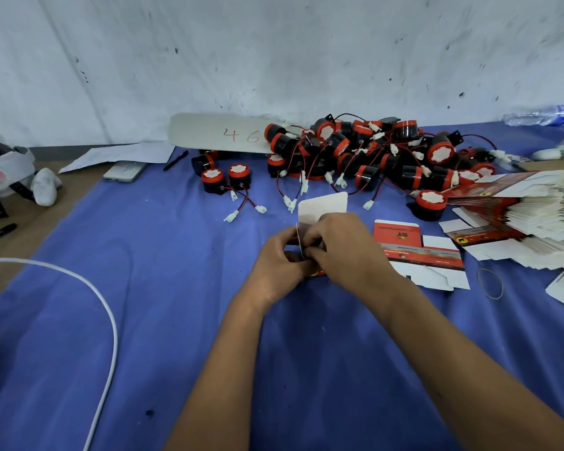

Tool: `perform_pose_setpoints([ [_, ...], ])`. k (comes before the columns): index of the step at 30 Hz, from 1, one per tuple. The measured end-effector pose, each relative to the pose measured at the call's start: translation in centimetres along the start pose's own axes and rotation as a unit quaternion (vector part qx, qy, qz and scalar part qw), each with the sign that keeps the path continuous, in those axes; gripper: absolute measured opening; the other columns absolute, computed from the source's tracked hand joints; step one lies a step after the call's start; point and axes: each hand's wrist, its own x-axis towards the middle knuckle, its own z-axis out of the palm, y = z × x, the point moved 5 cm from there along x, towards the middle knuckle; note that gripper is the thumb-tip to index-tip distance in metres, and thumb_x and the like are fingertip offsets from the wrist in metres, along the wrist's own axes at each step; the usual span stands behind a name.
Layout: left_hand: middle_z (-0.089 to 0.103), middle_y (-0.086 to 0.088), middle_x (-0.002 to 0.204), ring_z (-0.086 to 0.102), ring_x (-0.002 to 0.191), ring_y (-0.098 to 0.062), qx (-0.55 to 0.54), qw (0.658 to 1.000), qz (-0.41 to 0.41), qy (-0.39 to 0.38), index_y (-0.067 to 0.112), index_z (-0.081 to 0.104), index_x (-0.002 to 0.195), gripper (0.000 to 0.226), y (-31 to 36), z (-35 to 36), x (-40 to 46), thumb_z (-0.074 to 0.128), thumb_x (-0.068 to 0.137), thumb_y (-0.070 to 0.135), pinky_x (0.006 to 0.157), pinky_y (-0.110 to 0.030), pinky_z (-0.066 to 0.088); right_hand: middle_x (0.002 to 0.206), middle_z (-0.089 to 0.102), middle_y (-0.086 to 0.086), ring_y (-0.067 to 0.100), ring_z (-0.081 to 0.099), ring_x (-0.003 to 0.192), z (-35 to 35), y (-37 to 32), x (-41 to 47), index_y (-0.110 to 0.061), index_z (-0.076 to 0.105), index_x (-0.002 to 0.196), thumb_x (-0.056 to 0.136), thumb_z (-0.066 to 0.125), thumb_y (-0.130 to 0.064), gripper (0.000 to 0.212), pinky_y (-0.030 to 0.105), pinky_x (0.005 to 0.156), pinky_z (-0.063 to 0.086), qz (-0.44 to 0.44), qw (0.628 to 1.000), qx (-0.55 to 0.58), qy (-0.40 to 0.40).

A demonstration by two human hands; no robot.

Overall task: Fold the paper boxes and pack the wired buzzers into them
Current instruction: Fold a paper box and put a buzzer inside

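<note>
Both my hands meet at the middle of the blue cloth around one small paper box (321,206). Its white flap stands up behind my fingers and a red printed edge shows below them. My left hand (279,260) grips the box's left side, and my right hand (337,245) pinches its top and right side. A flat unfolded red-and-white box (417,252) lies just right of my hands. Behind them sprawls a heap of black-and-red wired buzzers (372,151), with two separate buzzers (225,179) at its left. A fanned stack of flat boxes (528,216) lies at the right.
A white card marked 46 (222,133) lies behind the buzzers. Papers (121,154), a phone (126,170) and a pen (176,160) sit at the back left, a white cable (111,320) curves across the left, a rubber band (489,283) lies at the right, and a plastic bottle (541,115) rests far right.
</note>
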Motion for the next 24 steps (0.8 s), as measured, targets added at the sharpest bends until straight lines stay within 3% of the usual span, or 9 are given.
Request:
perform_pose_setpoints([
  [6,0.07,0.009,0.081,0.062,0.063,-0.008,-0.002,1.0,0.005,-0.005,0.019,0.07,0.104,0.037,-0.1,0.0,0.1,0.068,0.083,-0.012,0.058,-0.021,0.051,0.079,0.071,0.008,0.023,0.064,0.077,-0.4,0.0,-0.1,-0.012,0.079,0.083,0.088,0.061,-0.005,0.02,0.038,0.072,0.054,-0.012,0.999,0.01,-0.049],
  [12,0.071,0.005,0.082,0.062,0.065,-0.011,0.001,1.0,0.011,-0.013,0.023,0.071,0.103,0.037,0.0,0.2,0.1,0.071,0.078,-0.003,0.061,-0.022,0.052,0.075,0.072,0.007,0.023,0.067,0.073,-0.7,0.3,0.1,-0.013,0.081,0.078,0.084,0.066,-0.003,0.019,0.037,0.068,0.058,0.046,0.998,0.024,-0.025],
  [15,0.067,-0.007,0.084,0.056,0.066,-0.019,-0.02,0.999,-0.007,-0.026,0.022,0.073,0.104,0.038,0.1,0.2,0.2,0.055,0.072,0.012,0.061,-0.028,0.05,0.077,0.071,0.008,0.026,0.064,0.076,-0.6,0.2,0.4,-0.014,0.08,0.083,0.087,0.062,-0.006,0.02,0.033,0.063,0.05,0.046,0.997,-0.001,-0.056],
  [19,0.064,-0.011,0.083,0.051,0.064,-0.023,-0.112,0.991,-0.072,-0.01,0.018,0.077,0.104,0.04,-0.5,0.4,0.5,0.048,0.087,0.039,0.063,-0.033,0.048,0.084,0.067,0.002,0.026,0.059,0.089,0.0,-0.1,0.2,-0.006,0.075,0.081,0.092,0.054,-0.008,0.023,0.04,0.081,0.049,-0.009,0.985,-0.088,-0.147],
  [21,0.065,-0.008,0.078,0.053,0.061,-0.02,-0.08,0.994,-0.075,0.023,0.021,0.078,0.101,0.04,-0.5,0.4,0.6,0.048,0.1,0.047,0.06,-0.032,0.05,0.083,0.059,-0.003,0.025,0.054,0.092,0.2,0.0,-0.1,-0.008,0.067,0.072,0.096,0.051,-0.013,0.029,0.041,0.086,0.045,-0.018,0.981,-0.09,-0.172],
  [23,0.064,-0.002,0.075,0.054,0.063,-0.016,-0.024,0.998,-0.038,0.041,0.022,0.076,0.098,0.035,-0.3,0.5,0.7,0.05,0.107,0.044,0.06,-0.033,0.047,0.09,0.062,0.005,0.026,0.054,0.092,0.0,0.2,-0.4,-0.006,0.067,0.073,0.1,0.05,-0.02,0.034,0.042,0.086,0.044,-0.026,0.979,-0.065,-0.192],
  [24,0.063,0.005,0.071,0.054,0.062,-0.012,-0.014,0.998,-0.027,0.05,0.026,0.073,0.087,0.034,-0.3,0.7,0.6,0.051,0.107,0.043,0.06,-0.031,0.046,0.091,0.064,0.01,0.027,0.057,0.089,-0.3,0.4,-0.5,-0.003,0.068,0.076,0.1,0.052,-0.022,0.035,0.043,0.083,0.046,-0.037,0.982,-0.035,-0.182],
])
